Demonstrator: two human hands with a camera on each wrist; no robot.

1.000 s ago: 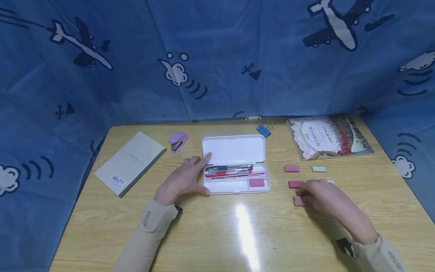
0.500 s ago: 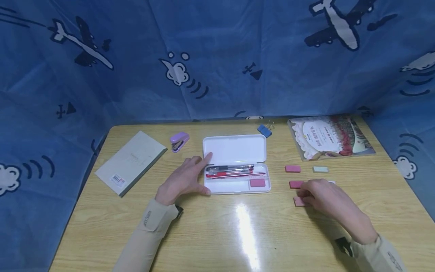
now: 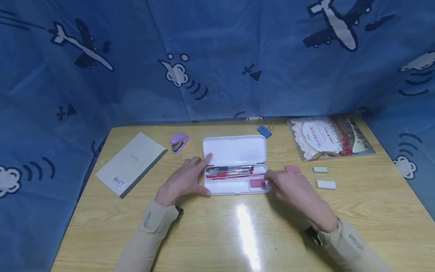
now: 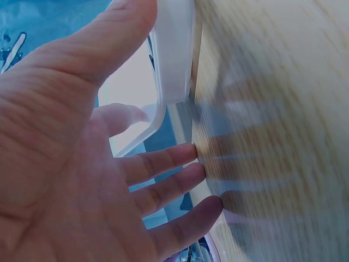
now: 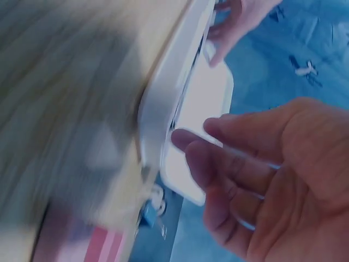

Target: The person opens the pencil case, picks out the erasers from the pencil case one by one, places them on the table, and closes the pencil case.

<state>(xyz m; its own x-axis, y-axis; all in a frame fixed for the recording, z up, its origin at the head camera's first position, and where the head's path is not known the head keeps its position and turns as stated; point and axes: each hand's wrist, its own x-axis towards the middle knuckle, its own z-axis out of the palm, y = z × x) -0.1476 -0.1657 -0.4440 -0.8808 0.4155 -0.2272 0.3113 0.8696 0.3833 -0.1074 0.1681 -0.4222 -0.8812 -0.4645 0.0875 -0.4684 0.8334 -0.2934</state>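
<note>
A white pencil case (image 3: 234,149) lies with its lid folded back. Inside are a black pen, a red pen (image 3: 217,175) and a pink eraser (image 3: 257,183) in the right compartment. My left hand (image 3: 183,179) rests at the case's left end, thumb at the front corner and index finger against the lid; the other fingers reach out fairly straight in the left wrist view. My right hand (image 3: 293,190) is at the case's right end, thumb and index fingertips close together in the right wrist view. I cannot tell whether something small sits between them.
A pink eraser (image 3: 293,169), a green one (image 3: 320,169) and a white one (image 3: 326,184) lie to the right. Further out are a notebook (image 3: 131,164), a purple stapler (image 3: 179,142), a blue binder clip (image 3: 264,131) and a printed booklet (image 3: 331,136).
My right hand has moved left from among the loose erasers to the case's right end. Two pinkish erasers there no longer show, their spots covered by the hand. The left hand has stayed put.
</note>
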